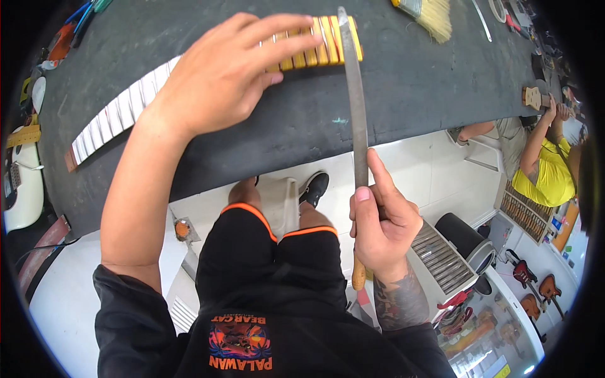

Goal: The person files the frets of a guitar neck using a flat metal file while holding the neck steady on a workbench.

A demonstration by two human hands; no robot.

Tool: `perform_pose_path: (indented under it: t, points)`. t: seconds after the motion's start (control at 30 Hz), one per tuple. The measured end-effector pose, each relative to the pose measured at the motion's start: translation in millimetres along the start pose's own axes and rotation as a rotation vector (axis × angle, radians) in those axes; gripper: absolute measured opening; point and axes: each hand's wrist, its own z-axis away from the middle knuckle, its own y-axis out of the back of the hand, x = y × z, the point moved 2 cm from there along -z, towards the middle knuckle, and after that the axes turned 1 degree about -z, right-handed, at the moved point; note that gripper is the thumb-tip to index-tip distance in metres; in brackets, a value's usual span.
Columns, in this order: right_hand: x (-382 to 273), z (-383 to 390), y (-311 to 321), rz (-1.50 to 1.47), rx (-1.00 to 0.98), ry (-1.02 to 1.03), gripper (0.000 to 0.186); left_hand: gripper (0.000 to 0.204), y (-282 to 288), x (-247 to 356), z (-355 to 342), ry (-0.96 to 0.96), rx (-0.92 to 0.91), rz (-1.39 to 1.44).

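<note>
A guitar neck (324, 43) lies across the dark bench mat, yellow tape between its frets at the right end and pale strips (126, 104) toward the left end. My left hand (230, 72) holds it down, fingers stretched over the frets and thumb by the near edge; it hides the middle. In my right hand (386, 223) is a long metal file (357, 107) with a wooden handle (358, 277), gripped near its lower part with the index finger pointing along it. The file's far tip lies over the neck's right end, crossing the taped strips.
The dark bench (252, 145) has a bristle brush (432, 16) at its far right and a white guitar body (25, 189) at the left. A person in a yellow shirt (545, 173) works at the right. Guitars (549, 286) and a black bin (463, 236) stand lower right.
</note>
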Motion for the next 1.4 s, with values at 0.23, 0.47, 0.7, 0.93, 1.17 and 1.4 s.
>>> perform_pose_path:
  t: [0.23,0.47,0.7,0.93,1.17,1.4]
  points:
    - [6.9,-29.4,13.0,0.078,-0.013,0.100,0.047,0.071,-6.9,-22.6,-41.4,0.266,-0.197,0.099]
    - [1.0,-32.7,16.2,0.172,-0.064,0.177,0.047,0.072,-18.5,-19.5,-50.9,0.118,0.124,0.057]
    - [7.1,-26.0,16.1,0.202,-0.137,0.178,0.048,0.064,-19.5,-31.4,-46.4,0.262,-0.099,0.121]
    - [-4.9,-17.6,23.5,0.274,-0.187,0.184,0.052,0.061,-18.1,-34.4,-52.8,0.275,-0.104,0.187]
    - [-18.8,-89.1,1.4,0.362,-0.155,0.332,0.055,0.061,-13.7,-26.4,-55.2,0.282,-0.007,0.250]
    - [-10.9,-110.3,-4.7,0.422,-0.156,0.239,0.049,0.059,-11.4,-20.3,-56.2,0.225,0.056,0.158]
